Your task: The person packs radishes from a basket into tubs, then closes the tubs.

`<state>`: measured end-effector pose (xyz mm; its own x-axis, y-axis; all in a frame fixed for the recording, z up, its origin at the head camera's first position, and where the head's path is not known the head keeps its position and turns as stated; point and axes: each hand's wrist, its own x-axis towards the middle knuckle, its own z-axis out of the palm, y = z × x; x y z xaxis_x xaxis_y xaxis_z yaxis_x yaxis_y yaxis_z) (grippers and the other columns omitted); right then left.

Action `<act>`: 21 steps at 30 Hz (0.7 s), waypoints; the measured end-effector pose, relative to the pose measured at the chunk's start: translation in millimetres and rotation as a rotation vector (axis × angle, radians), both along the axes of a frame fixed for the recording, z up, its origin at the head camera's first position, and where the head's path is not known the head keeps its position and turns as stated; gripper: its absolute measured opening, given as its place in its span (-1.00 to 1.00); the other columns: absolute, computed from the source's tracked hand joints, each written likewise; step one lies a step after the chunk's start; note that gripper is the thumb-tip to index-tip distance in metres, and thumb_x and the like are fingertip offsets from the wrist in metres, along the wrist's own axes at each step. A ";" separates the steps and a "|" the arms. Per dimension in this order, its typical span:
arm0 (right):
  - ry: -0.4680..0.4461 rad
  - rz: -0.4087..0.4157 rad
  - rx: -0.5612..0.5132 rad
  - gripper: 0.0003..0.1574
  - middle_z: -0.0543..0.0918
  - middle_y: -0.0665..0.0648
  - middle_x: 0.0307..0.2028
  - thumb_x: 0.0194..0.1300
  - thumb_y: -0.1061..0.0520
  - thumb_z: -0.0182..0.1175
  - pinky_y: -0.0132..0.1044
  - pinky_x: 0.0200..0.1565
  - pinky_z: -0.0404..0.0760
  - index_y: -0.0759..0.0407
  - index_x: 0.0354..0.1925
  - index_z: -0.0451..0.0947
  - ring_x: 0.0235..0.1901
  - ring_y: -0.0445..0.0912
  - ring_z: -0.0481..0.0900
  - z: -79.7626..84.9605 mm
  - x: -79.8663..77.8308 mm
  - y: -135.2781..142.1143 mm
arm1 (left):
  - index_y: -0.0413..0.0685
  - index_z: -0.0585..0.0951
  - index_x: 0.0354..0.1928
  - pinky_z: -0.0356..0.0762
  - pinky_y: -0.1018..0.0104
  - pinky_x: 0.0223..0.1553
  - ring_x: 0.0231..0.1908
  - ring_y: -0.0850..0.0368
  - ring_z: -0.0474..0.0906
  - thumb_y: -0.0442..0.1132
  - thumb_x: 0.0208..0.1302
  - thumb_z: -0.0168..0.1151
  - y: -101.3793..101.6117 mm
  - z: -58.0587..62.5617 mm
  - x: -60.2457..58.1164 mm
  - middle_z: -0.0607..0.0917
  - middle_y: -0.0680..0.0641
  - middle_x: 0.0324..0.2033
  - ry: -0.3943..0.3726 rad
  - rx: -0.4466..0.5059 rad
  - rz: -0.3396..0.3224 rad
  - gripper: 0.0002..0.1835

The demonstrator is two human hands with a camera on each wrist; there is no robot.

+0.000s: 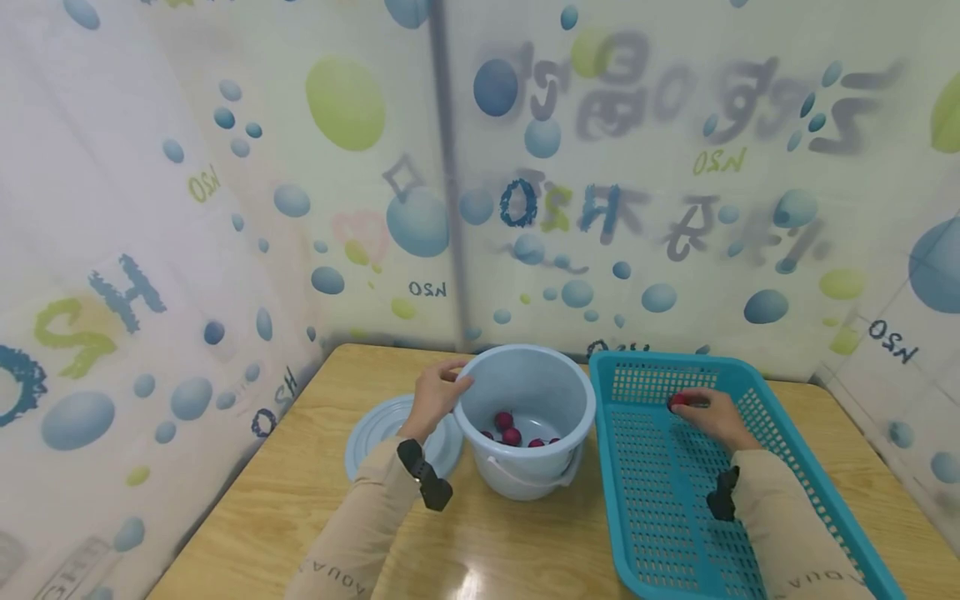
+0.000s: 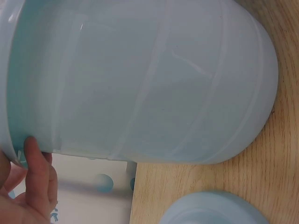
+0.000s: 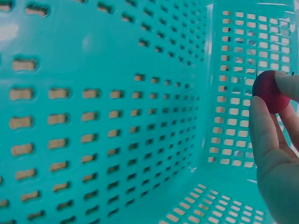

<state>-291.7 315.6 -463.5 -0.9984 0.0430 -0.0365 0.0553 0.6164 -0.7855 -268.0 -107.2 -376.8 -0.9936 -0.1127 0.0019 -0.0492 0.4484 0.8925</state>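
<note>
My left hand [image 1: 437, 398] grips the rim of a pale blue bucket [image 1: 517, 479] from its left side. In the left wrist view the fingers [image 2: 37, 179] curl under the rim, against the outer wall. Several dark red plums [image 1: 512, 436] lie on the bottom of the bucket; its front wall partly hides some. My right hand [image 1: 716, 417] is inside the turquoise basket [image 1: 618, 500], near its far end. Between thumb and fingers it pinches one plum [image 3: 268, 93], held close to the basket's perforated end wall.
A pale blue round lid [image 1: 367, 442] lies on the wooden table [image 1: 300, 492], left of the bucket and partly under my left arm. The bucket's handle [image 1: 536, 482] hangs down in front. Bucket and basket stand side by side, before a patterned curtain [image 1: 525, 283].
</note>
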 end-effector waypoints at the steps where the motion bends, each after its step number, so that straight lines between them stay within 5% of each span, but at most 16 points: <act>1: 0.015 0.002 0.003 -0.28 0.40 0.38 -0.02 0.15 -0.12 0.14 -0.17 -0.36 0.50 0.36 0.09 0.29 -0.07 0.19 0.37 -6.1 -5.4 3.6 | -0.08 0.53 0.00 0.52 0.30 -0.47 -0.35 0.04 0.52 -0.22 0.09 0.21 0.3 0.0 -0.2 0.57 -0.17 -0.28 0.002 0.003 0.003 -0.63; 7: 0.115 0.036 0.014 -0.18 0.42 0.29 0.00 0.09 -0.31 0.08 0.01 -0.17 0.47 0.21 0.13 0.29 -0.03 0.16 0.37 -41.1 -35.6 21.8 | -0.07 0.53 -0.01 0.51 0.32 -0.49 -0.39 0.06 0.51 -0.23 0.09 0.22 0.4 1.2 0.4 0.57 -0.17 -0.29 -0.007 0.012 0.005 -0.63; 13: 0.179 0.059 -0.022 -0.20 0.46 0.15 -0.04 0.01 -0.37 0.10 0.02 -0.18 0.49 0.07 0.09 0.33 -0.05 0.09 0.41 -57.2 -61.7 28.9 | -0.09 0.52 0.02 0.50 0.33 -0.49 -0.39 0.07 0.51 -0.23 0.11 0.20 0.0 1.6 0.7 0.57 -0.18 -0.27 -0.010 0.011 -0.005 -0.62; 16: 0.203 0.084 -0.042 -0.28 0.47 0.09 -0.05 0.04 -0.33 0.10 0.00 -0.20 0.50 -0.02 0.09 0.34 -0.06 0.04 0.44 -45.4 -60.5 22.4 | -0.09 0.51 0.03 0.51 0.32 -0.48 -0.38 0.06 0.51 -0.23 0.11 0.20 0.4 1.6 0.8 0.57 -0.18 -0.26 -0.015 0.013 -0.007 -0.62; 21: 0.173 0.129 -0.063 -0.34 0.47 0.11 -0.03 0.10 -0.27 0.10 0.08 -0.33 0.48 -0.02 0.10 0.35 -0.06 -0.01 0.45 2.4 -33.8 -3.3 | -0.09 0.50 0.04 0.52 0.30 -0.45 -0.35 0.04 0.51 -0.23 0.12 0.19 0.9 1.2 0.7 0.56 -0.18 -0.25 -0.021 0.017 -0.007 -0.60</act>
